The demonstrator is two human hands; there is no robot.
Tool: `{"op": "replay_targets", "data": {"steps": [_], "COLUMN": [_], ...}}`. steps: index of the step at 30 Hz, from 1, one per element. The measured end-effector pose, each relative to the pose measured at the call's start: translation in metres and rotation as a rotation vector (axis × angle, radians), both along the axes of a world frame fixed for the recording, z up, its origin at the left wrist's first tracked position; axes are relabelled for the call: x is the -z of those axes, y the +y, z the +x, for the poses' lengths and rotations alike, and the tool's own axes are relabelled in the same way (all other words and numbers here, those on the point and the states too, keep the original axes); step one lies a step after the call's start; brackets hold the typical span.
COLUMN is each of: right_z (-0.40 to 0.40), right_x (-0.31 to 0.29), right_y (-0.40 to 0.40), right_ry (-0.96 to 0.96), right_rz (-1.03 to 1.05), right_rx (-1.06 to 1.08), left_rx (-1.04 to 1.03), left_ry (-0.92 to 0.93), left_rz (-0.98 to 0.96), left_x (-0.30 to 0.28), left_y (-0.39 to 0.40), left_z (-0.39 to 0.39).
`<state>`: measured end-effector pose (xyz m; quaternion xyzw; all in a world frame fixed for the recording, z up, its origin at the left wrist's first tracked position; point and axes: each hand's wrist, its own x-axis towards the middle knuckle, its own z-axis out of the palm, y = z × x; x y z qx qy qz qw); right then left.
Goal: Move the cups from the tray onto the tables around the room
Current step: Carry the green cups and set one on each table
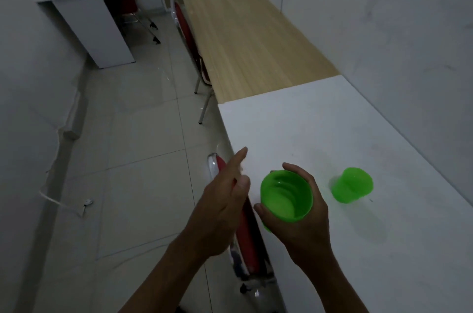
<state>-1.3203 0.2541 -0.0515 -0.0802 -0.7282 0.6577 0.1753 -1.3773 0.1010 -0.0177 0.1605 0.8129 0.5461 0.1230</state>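
Observation:
My right hand (304, 225) is wrapped around a green cup (286, 196), mouth up, held just above the near left part of the white table (332, 133). It may be a stack of cups; a second rim shows under my fingers. Another green cup (352, 184) stands on the same table to the right, apart from my hand. My left hand (225, 205) hovers over the table's left edge with fingers stretched out and nothing in it. No tray is in view.
A wooden table (250, 43) joins the white one at the far end, against the right wall. Red chairs (247, 233) are tucked under both tables on the left side. A white desk (84, 10) stands at the far left, with tiled floor (143, 159) between.

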Motion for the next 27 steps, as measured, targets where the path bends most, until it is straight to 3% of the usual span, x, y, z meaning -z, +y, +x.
{"op": "replay_targets", "data": {"steps": [3, 8, 18, 27], "right_z": [-0.011, -0.031, -0.086, -0.151], "right_x": [-0.009, -0.017, -0.019, -0.014], "right_y": [-0.037, -0.104, -0.228, -0.260], "right_ry": [-0.001, 0.023, 0.037, 0.036], "right_rz": [0.007, 0.109, 0.126, 0.128], "right_rx": [-0.013, 0.008, -0.057, -0.139], "left_rx": [-0.035, -0.074, -0.154, -0.178], "left_ry": [0.228, 0.332, 0.353, 0.355], "left_rz": [-0.316, -0.572, -0.733, -0.764], "left_x": [0.001, 0.001, 0.006, 0.015], "left_y": [-0.060, -0.151, -0.282, -0.310], "left_z": [-0.013, -0.036, -0.072, -0.123]}}
